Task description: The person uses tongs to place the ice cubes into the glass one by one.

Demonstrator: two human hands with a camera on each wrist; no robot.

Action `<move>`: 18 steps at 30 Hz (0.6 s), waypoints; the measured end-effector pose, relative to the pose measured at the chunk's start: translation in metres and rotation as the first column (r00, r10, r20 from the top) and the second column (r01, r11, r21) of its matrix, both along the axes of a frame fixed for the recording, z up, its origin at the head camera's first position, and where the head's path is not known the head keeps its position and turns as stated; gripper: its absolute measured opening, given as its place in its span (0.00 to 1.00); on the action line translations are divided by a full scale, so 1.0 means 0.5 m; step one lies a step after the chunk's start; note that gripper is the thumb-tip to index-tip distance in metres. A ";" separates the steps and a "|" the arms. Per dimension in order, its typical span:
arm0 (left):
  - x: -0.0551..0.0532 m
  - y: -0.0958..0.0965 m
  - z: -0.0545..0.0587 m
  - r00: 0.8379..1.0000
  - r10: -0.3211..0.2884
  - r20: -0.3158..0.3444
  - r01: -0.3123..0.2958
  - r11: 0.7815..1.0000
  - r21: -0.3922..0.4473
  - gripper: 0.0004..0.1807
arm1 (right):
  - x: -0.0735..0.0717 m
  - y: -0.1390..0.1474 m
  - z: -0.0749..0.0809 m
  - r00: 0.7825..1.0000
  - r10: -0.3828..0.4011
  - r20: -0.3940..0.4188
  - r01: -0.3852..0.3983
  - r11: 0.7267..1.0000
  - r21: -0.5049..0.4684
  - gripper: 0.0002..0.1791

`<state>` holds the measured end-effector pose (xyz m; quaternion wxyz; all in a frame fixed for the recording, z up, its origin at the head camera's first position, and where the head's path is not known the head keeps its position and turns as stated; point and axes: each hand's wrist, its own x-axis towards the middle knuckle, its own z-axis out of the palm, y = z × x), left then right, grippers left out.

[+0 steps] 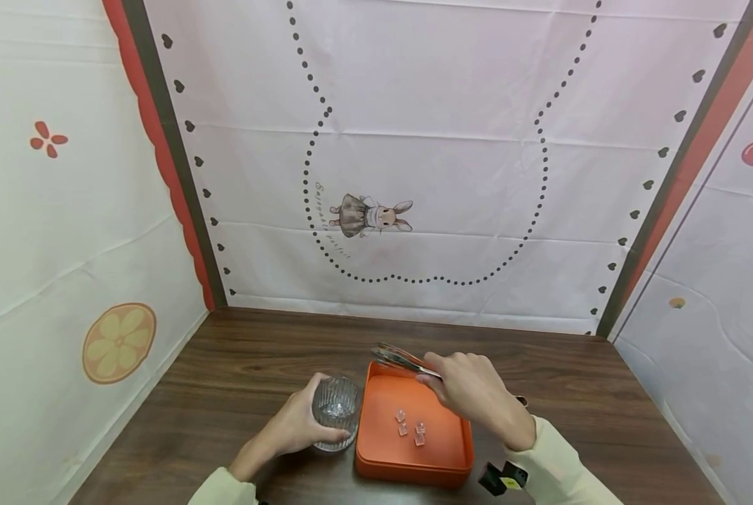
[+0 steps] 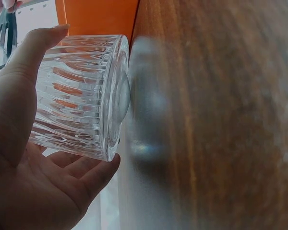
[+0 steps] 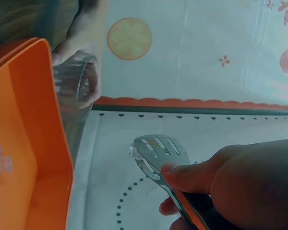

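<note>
My left hand (image 1: 297, 424) grips a clear ribbed glass (image 1: 337, 396), thumb on one side and fingers around the other. In the left wrist view the glass base (image 2: 117, 96) is right at the wooden tabletop. My right hand (image 1: 474, 389) holds metal tongs (image 3: 165, 148) with slotted heads, raised over the far edge of an orange tray (image 1: 414, 473). Between the tong heads a small clear cube (image 3: 133, 151) shows in the right wrist view. Several clear cubes (image 1: 403, 428) lie on the tray floor. The glass stands just left of the tray.
The dark wooden table (image 1: 275, 344) meets a white printed cloth (image 1: 439, 175) at the back, with more cloth on both sides. A small black device (image 1: 502, 479) sits by the right sleeve (image 1: 559, 456).
</note>
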<state>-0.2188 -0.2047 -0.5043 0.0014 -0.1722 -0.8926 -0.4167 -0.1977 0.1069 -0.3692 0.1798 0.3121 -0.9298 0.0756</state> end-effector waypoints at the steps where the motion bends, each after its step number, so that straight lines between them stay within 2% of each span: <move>1: 0.000 0.000 0.000 1.000 -0.001 0.000 0.001 1.000 0.002 0.51 | 0.001 -0.004 0.002 1.000 0.007 0.000 -0.007 1.000 -0.005 0.17; 7: 0.001 0.001 0.000 1.000 0.001 -0.016 -0.001 1.000 0.005 0.50 | 0.001 -0.026 0.019 1.000 0.029 -0.003 -0.029 0.999 -0.021 0.17; 18: 0.001 0.002 0.004 1.000 -0.001 -0.013 0.001 1.000 -0.008 0.50 | 0.000 -0.063 0.029 0.997 0.062 0.049 -0.061 0.998 -0.020 0.14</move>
